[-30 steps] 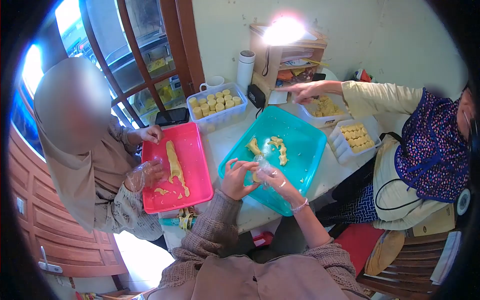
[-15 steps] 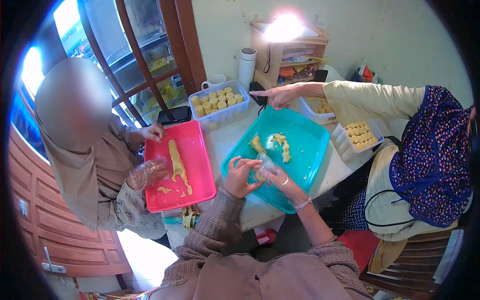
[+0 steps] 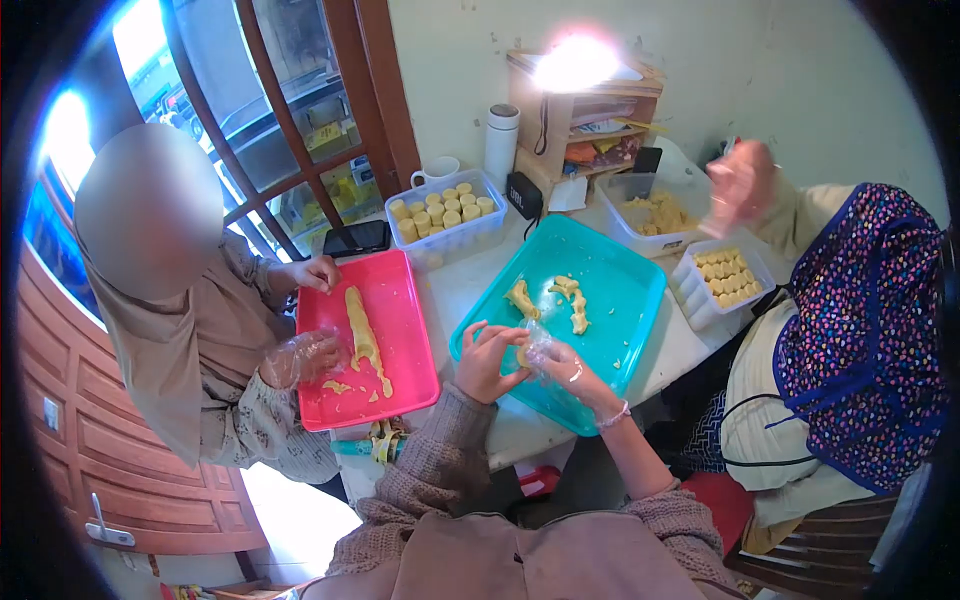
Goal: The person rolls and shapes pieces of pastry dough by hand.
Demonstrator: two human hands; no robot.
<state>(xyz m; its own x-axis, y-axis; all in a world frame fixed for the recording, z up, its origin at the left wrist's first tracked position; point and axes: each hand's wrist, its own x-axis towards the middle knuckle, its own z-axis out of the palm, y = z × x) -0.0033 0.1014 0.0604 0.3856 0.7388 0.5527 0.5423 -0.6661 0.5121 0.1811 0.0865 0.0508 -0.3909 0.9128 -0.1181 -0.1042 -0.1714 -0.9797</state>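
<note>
Over the near left part of the teal tray, my left hand and my right hand meet at the fingertips. Between them is a small piece of yellow dough, pinched by both hands. Clear plastic covers the fingers of my right hand. Beyond my hands, a lump of dough and a curved strip of dough lie in the teal tray with small crumbs.
Left, a person's hands work at a pink tray with a long dough piece. Behind stand a tub of dough cylinders, a white bottle and a phone. Right, a co-worker's blurred hand hovers near two tubs.
The co-worker on the right has pulled the outstretched hand back from the teal tray's far edge and raised it over the tubs. My hands stay together on the dough. The view has shifted slightly.
</note>
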